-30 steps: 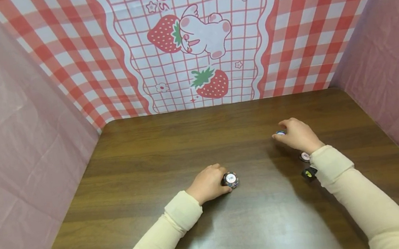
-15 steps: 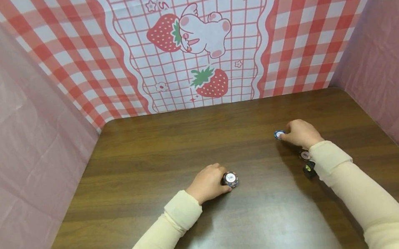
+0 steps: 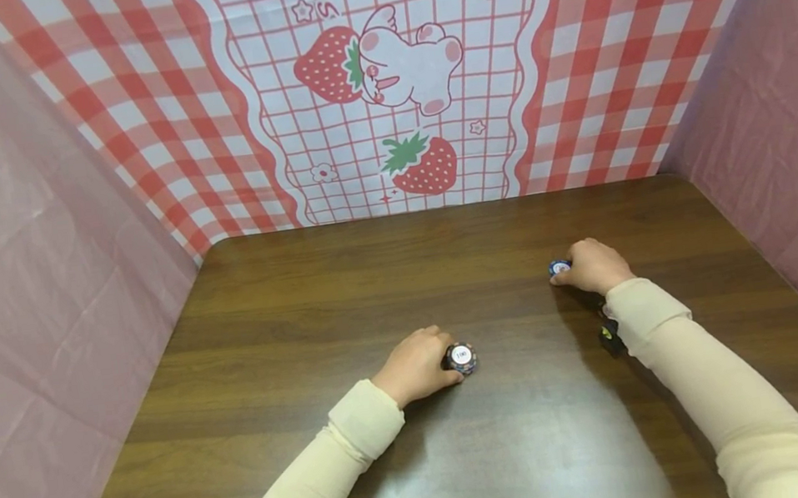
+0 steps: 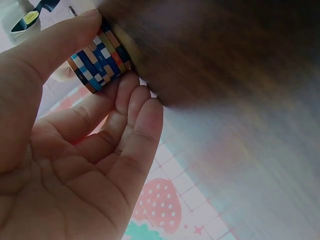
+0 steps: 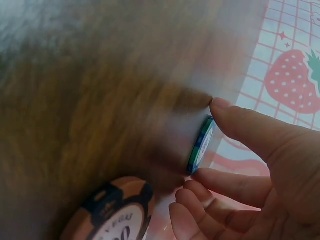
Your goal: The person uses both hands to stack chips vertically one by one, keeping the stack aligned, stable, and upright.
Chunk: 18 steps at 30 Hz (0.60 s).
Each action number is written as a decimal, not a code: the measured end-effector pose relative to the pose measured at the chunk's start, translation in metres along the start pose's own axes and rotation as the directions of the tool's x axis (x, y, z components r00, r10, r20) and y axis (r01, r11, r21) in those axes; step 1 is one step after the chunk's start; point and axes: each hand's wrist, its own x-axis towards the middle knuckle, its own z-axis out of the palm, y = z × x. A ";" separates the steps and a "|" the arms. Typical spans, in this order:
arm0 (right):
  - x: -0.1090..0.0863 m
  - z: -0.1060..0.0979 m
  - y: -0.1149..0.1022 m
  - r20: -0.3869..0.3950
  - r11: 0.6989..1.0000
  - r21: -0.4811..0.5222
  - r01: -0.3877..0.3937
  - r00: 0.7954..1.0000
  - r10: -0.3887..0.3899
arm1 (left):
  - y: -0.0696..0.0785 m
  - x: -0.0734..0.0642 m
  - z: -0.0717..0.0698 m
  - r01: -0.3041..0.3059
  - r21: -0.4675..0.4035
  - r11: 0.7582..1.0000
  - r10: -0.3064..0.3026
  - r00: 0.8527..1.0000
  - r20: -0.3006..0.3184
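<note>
In the head view my left hand grips a stack of poker chips near the table's middle, the top one marked 100. Thumb and fingers hold the sides of the stack, whose blue, orange and white edges show in the left wrist view. Farther back on the right, my right hand has thumb and index finger around the edge of a blue poker chip with a white centre. Its index fingertip meets the lower edge in the right wrist view; the thumb tip is right by the upper edge.
An orange-and-black poker chip lies close to the right hand, mostly hidden under the sleeve in the head view. A small black device shows under the right cuff. Behind the wooden table hangs a strawberry-print cloth.
The right hand first covers most of the blue chip, draws back right, then closes thumb and index finger around its edge. Its forearm has shifted slightly left. The left hand stays on its stack.
</note>
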 end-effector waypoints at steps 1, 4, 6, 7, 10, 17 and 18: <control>0.000 0.000 -0.001 0.000 1.000 -0.002 0.000 1.000 0.000 | 0.000 0.000 0.000 0.000 0.001 1.000 0.000 1.000 0.000; 0.000 0.000 -0.002 -0.001 1.000 -0.005 -0.009 1.000 0.009 | 0.000 0.000 0.000 0.000 0.000 1.000 0.000 1.000 0.000; 0.000 0.000 -0.002 -0.004 1.000 -0.005 -0.015 1.000 0.015 | 0.000 -0.001 0.000 0.002 0.000 1.000 -0.002 1.000 0.003; 0.000 0.000 -0.002 -0.006 1.000 -0.005 -0.019 1.000 0.019 | 0.000 -0.001 0.000 0.003 -0.001 1.000 -0.003 1.000 0.004; 0.001 0.000 -0.003 -0.009 1.000 -0.006 -0.029 1.000 0.029 | 0.000 -0.001 0.000 0.004 -0.005 1.000 -0.004 1.000 0.007; 0.002 0.000 -0.002 -0.010 0.999 -0.005 -0.050 0.999 0.050 | 0.001 0.000 -0.001 0.002 -0.004 1.000 -0.002 1.000 0.006; 0.002 0.000 -0.002 -0.010 0.999 -0.004 -0.051 0.999 0.051 | 0.001 0.000 -0.001 0.002 -0.004 1.000 -0.002 1.000 0.006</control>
